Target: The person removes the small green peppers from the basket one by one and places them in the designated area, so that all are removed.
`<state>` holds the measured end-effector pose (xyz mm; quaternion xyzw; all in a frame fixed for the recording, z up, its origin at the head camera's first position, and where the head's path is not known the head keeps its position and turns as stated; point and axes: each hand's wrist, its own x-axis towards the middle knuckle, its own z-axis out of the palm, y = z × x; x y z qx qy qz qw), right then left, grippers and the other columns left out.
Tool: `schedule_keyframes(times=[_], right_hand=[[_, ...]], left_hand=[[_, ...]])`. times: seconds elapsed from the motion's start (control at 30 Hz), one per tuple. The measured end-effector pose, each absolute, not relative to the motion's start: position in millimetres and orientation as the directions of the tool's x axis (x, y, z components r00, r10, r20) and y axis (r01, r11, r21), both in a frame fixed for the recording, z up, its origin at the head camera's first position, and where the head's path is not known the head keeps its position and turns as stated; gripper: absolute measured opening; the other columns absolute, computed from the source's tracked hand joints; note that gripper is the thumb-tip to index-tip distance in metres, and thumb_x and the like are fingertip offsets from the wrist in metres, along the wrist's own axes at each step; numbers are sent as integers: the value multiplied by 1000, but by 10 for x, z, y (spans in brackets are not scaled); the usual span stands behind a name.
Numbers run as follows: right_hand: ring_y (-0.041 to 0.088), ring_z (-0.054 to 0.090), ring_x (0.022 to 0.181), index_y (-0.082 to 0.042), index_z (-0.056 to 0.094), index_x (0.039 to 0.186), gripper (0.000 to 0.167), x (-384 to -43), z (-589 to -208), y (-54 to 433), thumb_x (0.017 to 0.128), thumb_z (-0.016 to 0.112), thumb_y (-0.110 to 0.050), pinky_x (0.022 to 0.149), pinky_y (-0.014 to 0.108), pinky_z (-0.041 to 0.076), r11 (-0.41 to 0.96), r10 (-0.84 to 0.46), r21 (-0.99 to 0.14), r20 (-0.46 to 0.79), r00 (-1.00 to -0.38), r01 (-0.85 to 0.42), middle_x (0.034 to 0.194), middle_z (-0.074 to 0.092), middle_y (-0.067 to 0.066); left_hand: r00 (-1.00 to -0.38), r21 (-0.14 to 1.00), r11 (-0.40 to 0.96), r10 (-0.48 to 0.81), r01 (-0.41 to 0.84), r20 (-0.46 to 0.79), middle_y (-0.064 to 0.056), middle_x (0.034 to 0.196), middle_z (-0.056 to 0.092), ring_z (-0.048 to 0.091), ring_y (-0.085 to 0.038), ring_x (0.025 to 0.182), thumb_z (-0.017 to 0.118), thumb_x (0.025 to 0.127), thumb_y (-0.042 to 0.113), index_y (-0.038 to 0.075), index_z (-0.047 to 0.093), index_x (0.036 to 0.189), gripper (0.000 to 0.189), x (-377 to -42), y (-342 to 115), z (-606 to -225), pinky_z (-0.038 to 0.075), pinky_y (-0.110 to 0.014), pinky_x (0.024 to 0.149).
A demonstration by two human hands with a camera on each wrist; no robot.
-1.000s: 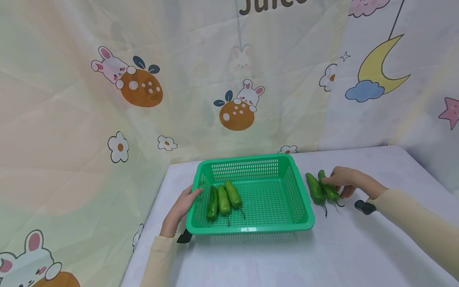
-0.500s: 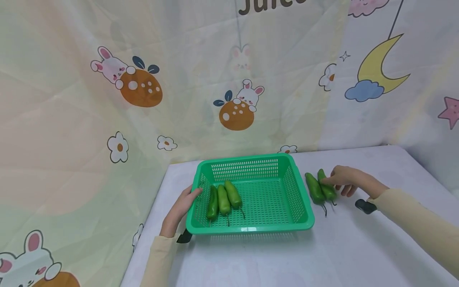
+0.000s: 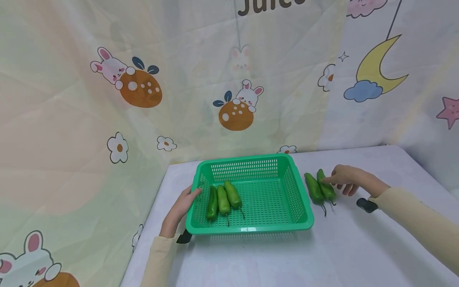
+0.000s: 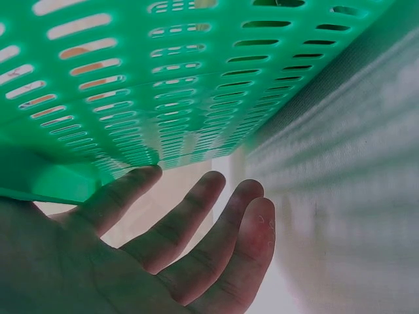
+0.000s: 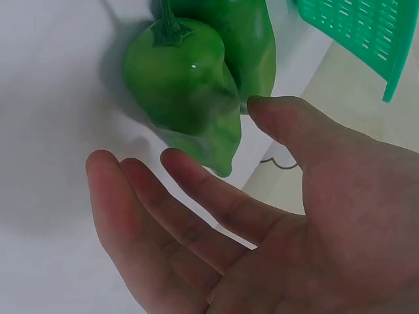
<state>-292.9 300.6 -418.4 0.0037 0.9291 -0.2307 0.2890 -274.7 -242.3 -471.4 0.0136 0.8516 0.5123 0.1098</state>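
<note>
A green slotted plastic basket (image 3: 251, 230) stands on the table. Three green peppers (image 3: 224, 201) lie side by side in its left part. My left hand (image 3: 181, 207) holds the basket's left rim, thumb over the edge; in the left wrist view its other fingers (image 4: 190, 222) stretch along the outside wall. To the right of the basket lie two more green peppers, a left one (image 3: 314, 188) and a right one (image 3: 328, 191), close together. My right hand (image 3: 348, 178) hovers at the right pepper, thumb and fingers spread apart around its tip in the right wrist view.
The table (image 3: 358, 247) has a white cover. A printed cloth (image 3: 193, 79) with rabbits and flowers hangs along its back and left side. Dark straps with small devices (image 3: 366, 205) sit at both wrists.
The right pepper has shifted slightly left, its stem end now nearer the other pepper. My right hand has loosened from it and drawn back slightly. The left hand and basket stay put.
</note>
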Motion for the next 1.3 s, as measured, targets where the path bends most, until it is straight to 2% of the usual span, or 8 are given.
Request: schedule_keyframes(times=[0.6,1.3], right_hand=[[33,70,83,20,53,123,65,-2941,-4020,3008,101,55,-41,69,42,62,903,-143,-415,-533,-834,111,107,64,34],[33,70,85,19,53,124,70,-2999,-3796,2945,101,54,-46,70,43,62,900,-166,-428,-510,-844,82,105,66,30]], left_hand=[[-976,885,459,149,-75,-160,-20,129,64,69,-25,101,44,106,40,12,35,157,59,-2754,-2409,-4714,59,-39,83],[-976,881,467,143,-78,-162,-20,128,64,69,-25,101,42,106,38,11,36,156,57,-2737,-2414,-4715,59,-40,83]])
